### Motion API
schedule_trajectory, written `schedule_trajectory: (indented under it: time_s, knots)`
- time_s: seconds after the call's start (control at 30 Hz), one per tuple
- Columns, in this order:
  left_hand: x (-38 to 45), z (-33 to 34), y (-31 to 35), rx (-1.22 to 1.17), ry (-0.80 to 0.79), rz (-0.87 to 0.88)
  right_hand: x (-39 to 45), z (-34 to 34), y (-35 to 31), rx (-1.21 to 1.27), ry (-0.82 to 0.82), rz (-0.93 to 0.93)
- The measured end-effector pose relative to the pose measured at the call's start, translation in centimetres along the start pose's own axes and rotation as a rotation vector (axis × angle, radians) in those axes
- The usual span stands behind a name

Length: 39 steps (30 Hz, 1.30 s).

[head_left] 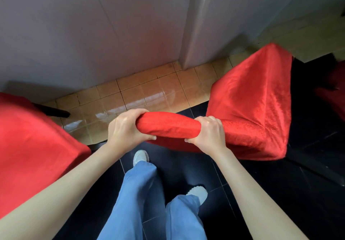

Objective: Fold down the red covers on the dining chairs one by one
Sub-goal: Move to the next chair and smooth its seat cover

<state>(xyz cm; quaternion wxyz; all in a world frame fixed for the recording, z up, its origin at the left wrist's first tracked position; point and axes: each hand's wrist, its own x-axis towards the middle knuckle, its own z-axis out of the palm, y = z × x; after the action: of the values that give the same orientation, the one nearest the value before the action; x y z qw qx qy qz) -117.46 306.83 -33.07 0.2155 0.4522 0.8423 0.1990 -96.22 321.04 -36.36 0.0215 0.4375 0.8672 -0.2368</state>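
Note:
A dining chair wrapped in a shiny red cover (252, 105) stands in front of me, its seat stretching away to the right. The covered top of its backrest (168, 125) runs between my two hands. My left hand (127, 127) grips the left end of that top, fingers curled over the fabric and thumb beneath. My right hand (209, 133) grips the right end in the same way. A second chair in a red cover (31, 142) fills the left edge of the view.
A pale wall (93, 34) with a protruding corner (194, 34) stands close behind the chairs. The floor is tan tile (141, 94) near the wall and black tile (186, 172) under my feet. More red fabric (334, 94) shows at the far right.

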Motion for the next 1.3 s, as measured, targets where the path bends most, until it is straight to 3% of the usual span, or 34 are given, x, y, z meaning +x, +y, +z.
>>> schedule_trajectory:
  time_s: [0.3, 0.67, 0.8, 0.87, 1.0, 1.3]
  knots:
    - [0.8, -2.6, 6.9, 0.102, 0.002, 0.111, -1.8, -5.7, 1.6, 0.030, 0.089, 0.062]
    - [0.2, -3.9, 16.8, 0.128, 0.175, 0.360, -5.8, -12.6, 5.4, 0.151, 0.265, 0.188]
    - [0.6, -3.6, 19.9, 0.045, 0.221, 0.374, -6.7, -14.9, 6.7, 0.229, 0.329, 0.259]
    - [0.5, -2.9, 21.3, -0.102, 0.239, 0.302, -7.0, -15.9, 7.5, 0.248, 0.334, 0.278]
    - [0.5, -2.4, 23.9, -0.365, 0.168, 0.160, -7.6, -17.4, 8.8, 0.262, 0.349, 0.303]
    - [-0.7, -2.0, 28.0, -0.152, -0.066, 0.344, -11.5, -18.4, 11.8, 0.245, 0.364, 0.358]
